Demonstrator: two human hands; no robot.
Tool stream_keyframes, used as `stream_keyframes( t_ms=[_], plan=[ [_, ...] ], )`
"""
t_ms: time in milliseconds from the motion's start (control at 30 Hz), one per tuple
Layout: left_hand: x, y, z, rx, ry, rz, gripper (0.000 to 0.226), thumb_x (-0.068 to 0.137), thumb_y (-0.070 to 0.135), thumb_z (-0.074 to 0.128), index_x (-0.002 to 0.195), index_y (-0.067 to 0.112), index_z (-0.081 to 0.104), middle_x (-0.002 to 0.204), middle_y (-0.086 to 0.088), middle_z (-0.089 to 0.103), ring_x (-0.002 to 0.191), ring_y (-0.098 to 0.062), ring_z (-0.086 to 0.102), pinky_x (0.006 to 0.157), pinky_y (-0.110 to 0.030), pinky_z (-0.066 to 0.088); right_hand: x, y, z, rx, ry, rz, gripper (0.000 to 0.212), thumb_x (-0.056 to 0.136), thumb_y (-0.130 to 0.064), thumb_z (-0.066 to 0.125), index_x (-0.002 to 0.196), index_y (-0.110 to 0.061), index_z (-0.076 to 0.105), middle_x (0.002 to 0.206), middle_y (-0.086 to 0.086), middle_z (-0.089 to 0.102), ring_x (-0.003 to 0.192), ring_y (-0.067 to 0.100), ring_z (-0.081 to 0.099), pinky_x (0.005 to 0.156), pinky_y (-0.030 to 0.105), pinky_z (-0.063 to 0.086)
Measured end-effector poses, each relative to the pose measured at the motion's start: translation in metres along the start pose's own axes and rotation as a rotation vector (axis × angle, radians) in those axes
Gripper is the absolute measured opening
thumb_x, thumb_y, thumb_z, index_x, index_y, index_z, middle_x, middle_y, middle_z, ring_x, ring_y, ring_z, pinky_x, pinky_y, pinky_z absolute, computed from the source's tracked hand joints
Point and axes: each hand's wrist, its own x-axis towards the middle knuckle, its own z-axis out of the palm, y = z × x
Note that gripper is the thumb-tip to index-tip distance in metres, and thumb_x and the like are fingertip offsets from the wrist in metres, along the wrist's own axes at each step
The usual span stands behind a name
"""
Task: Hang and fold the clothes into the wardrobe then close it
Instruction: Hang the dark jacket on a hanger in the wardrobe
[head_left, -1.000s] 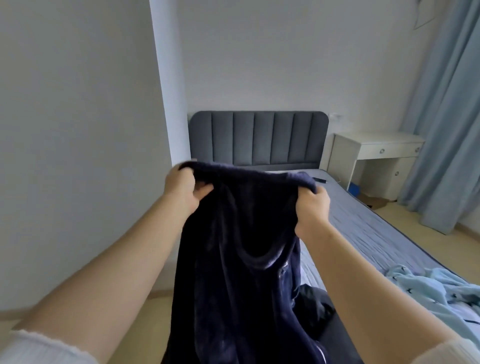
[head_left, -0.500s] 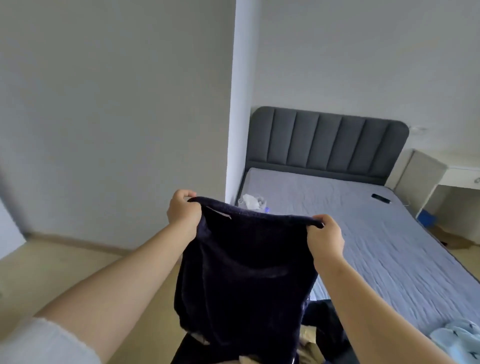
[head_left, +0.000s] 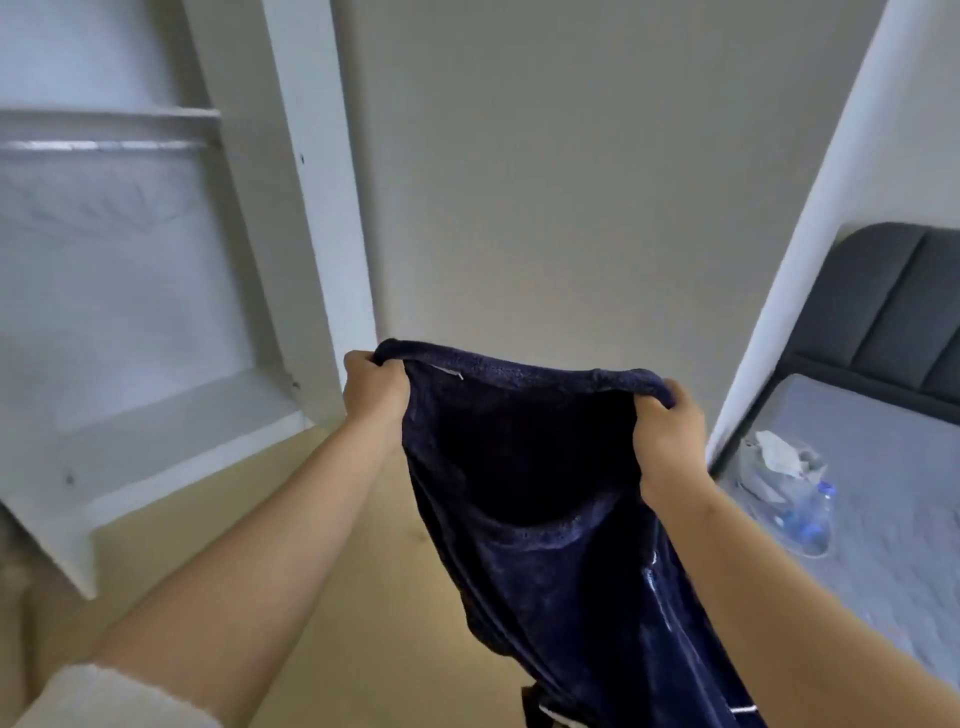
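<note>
the left hand (head_left: 374, 387) and right hand (head_left: 667, 431) are clenching the top edge of the navy garment (head_left: 545, 519), which is hanging between them, long axis downward. the open wardrobe (head_left: 306, 208) is lying up-left, its rail (head_left: 104, 145) nearer the left hand.

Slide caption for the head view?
A navy garment held up by left hand and right hand; open wardrobe at left, bed at right.
</note>
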Motion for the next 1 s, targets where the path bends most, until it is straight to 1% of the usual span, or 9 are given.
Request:
stream_keyframes(
  t_ms=[100, 233, 333, 433, 500, 600, 700, 867, 1000],
  plan=[
    [0.029, 0.020, -0.049, 0.039, -0.036, 0.042, 0.014, 0.089, 0.023, 0.049, 0.078, 0.016, 0.052, 0.081, -0.005, 0.053, 0.069, -0.020, 0.050, 0.059, -0.027, 0.041, 0.000, -0.031, 0.050, 0.091, -0.011, -0.061, 0.028, 0.088, -0.009, 0.035, 0.084, -0.028, 0.055, 0.079, -0.005, 0.057, 0.068, 0.014, 0.052, 0.060, 0.027, 0.042],
    [0.072, 0.039, -0.132, 0.578, -0.022, 0.323, 0.029, 0.079, 0.031, 0.065, 0.057, 0.017, 0.053, 0.061, 0.001, 0.052, 0.060, -0.016, 0.050, 0.052, -0.025, 0.034, -0.005, -0.051, 0.126, 0.162, -0.044, -0.050, 0.027, 0.088, -0.008, 0.034, 0.082, -0.028, 0.051, 0.082, -0.007, 0.055, 0.073, 0.012, 0.052, 0.061, 0.027, 0.041],
    [0.115, 0.042, -0.190, 0.977, 0.027, 0.412, 0.010, 0.079, 0.022, 0.068, 0.081, 0.013, 0.065, 0.080, -0.002, 0.056, 0.078, -0.021, 0.053, 0.062, -0.027, 0.041, -0.017, -0.058, 0.191, 0.193, -0.074, -0.059, 0.029, 0.086, -0.003, 0.032, 0.090, -0.024, 0.052, 0.086, -0.004, 0.054, 0.076, 0.015, 0.051, 0.062, 0.025, 0.041],
    [0.156, 0.036, -0.244, 1.203, 0.138, 0.264, 0.015, 0.081, 0.015, 0.061, 0.096, 0.013, 0.065, 0.096, -0.004, 0.051, 0.082, -0.024, 0.054, 0.059, -0.027, 0.040, -0.028, -0.071, 0.252, 0.239, -0.114, -0.086, 0.048, 0.081, 0.003, 0.027, 0.104, -0.027, 0.056, 0.087, -0.011, 0.052, 0.077, 0.009, 0.052, 0.065, 0.022, 0.043],
    [0.176, 0.027, -0.280, 1.022, 0.162, 0.061, 0.017, 0.082, 0.027, 0.060, 0.091, 0.014, 0.061, 0.092, -0.002, 0.052, 0.072, -0.019, 0.052, 0.053, -0.024, 0.040, -0.034, -0.080, 0.288, 0.251, -0.128, -0.083, 0.048, 0.078, 0.005, 0.025, 0.099, -0.024, 0.057, 0.082, -0.010, 0.053, 0.076, 0.012, 0.052, 0.062, 0.022, 0.043],
    [0.195, 0.016, -0.315, 0.147, 0.020, -0.397, 0.024, 0.083, 0.040, 0.061, 0.090, 0.018, 0.055, 0.089, -0.005, 0.051, 0.069, -0.019, 0.054, 0.055, -0.034, 0.053, -0.044, -0.085, 0.345, 0.222, -0.193, -0.053, 0.040, 0.078, 0.005, 0.026, 0.095, -0.017, 0.055, 0.079, -0.004, 0.055, 0.078, 0.020, 0.054, 0.067, 0.030, 0.048],
    [0.218, 0.010, -0.332, -0.361, 0.066, -0.411, 0.012, 0.090, 0.024, 0.055, 0.098, 0.015, 0.055, 0.098, -0.014, 0.054, 0.080, -0.027, 0.059, 0.067, -0.045, 0.053, -0.055, -0.075, 0.396, 0.123, -0.314, -0.057, 0.028, 0.083, 0.001, 0.035, 0.094, -0.014, 0.055, 0.077, -0.003, 0.055, 0.073, 0.017, 0.053, 0.062, 0.028, 0.045],
    [0.264, 0.005, -0.351, -0.456, 0.245, -0.277, 0.022, 0.089, 0.000, 0.056, 0.087, 0.022, 0.055, 0.108, -0.013, 0.060, 0.109, -0.033, 0.055, 0.099, -0.032, 0.042, -0.043, -0.037, 0.455, -0.195, -0.327, -0.153, 0.012, 0.080, -0.009, 0.052, 0.092, -0.009, 0.054, 0.083, 0.005, 0.053, 0.071, 0.024, 0.051, 0.055, 0.025, 0.037],
    [0.297, 0.006, -0.362, -0.597, 0.266, -0.278, 0.010, 0.087, -0.001, 0.056, 0.088, 0.008, 0.060, 0.089, -0.011, 0.061, 0.084, -0.023, 0.060, 0.070, -0.026, 0.050, -0.023, -0.025, 0.507, -0.443, -0.356, -0.235, 0.007, 0.083, -0.019, 0.052, 0.085, -0.013, 0.049, 0.098, 0.008, 0.045, 0.077, 0.030, 0.053, 0.073, 0.040, 0.050]
  ],
)
